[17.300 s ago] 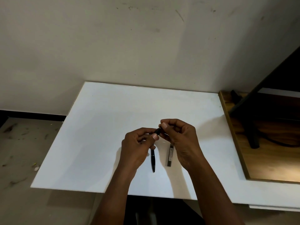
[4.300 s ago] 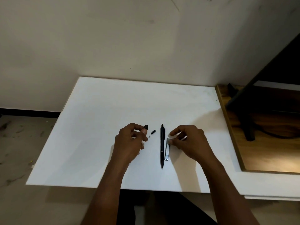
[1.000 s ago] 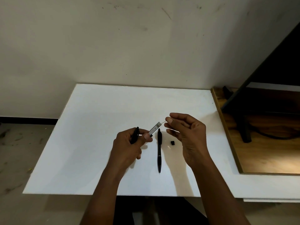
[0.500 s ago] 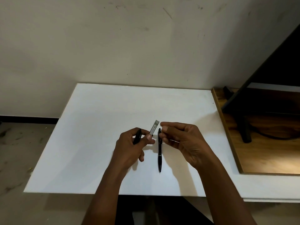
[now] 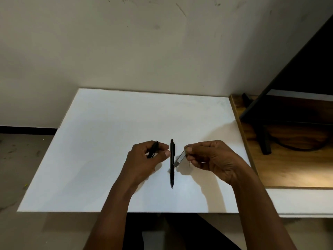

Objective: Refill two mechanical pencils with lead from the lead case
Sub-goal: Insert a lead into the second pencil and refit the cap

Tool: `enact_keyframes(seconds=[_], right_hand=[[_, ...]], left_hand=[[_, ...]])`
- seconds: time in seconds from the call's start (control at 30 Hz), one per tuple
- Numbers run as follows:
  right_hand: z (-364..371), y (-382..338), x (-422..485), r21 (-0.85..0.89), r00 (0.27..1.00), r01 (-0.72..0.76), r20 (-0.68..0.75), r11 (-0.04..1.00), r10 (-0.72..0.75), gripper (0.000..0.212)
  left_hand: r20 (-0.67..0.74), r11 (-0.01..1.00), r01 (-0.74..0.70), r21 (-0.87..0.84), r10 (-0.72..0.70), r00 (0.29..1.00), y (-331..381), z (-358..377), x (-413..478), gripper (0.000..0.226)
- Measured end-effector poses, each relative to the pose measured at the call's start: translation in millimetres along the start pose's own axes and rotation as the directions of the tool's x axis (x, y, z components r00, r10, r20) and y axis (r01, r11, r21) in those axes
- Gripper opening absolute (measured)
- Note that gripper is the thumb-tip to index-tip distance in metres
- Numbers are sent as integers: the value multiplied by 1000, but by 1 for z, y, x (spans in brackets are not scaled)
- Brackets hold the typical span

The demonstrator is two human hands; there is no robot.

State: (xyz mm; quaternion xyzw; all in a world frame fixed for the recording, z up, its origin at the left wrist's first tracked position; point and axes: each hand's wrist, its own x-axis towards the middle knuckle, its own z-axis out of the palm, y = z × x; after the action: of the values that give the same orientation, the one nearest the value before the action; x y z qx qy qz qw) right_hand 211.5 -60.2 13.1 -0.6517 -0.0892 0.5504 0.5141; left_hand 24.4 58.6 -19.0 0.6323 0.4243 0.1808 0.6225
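Now | left hand (image 5: 144, 159): pencil (image 5: 153, 149) | right hand (image 5: 210, 157): lead case (image 5: 179, 160)

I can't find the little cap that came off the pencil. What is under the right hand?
Under the right hand only the white board and the hand's shadow show. The hand holds the lead case beside the lying pencil. No cap is visible; whatever lies beneath the palm is covered.

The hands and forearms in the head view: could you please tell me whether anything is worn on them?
Nothing is worn that shows. The left hand and right hand are bare, without gloves, rings, a watch or bracelets. Both forearms are bare too, with no sleeve visible right down to the bottom edge of the picture.
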Motion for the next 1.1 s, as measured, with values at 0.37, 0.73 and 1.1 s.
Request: enact_keyframes(seconds=[0.37,0.73,1.1], right_hand=[[9,13,16,-349,983,-4,-172,937,-61,6],[18,20,25,-386,964,-13,-249,923,-90,9],[35,4,16,-5,844,474,-284,881,-456,17]], left_hand=[[-72,996,36,-83,-42,997,1,0,1,9],[-60,997,40,-73,-44,997,0,-3,0,10],[3,994,41,-103,-41,999,4,2,0,16]])
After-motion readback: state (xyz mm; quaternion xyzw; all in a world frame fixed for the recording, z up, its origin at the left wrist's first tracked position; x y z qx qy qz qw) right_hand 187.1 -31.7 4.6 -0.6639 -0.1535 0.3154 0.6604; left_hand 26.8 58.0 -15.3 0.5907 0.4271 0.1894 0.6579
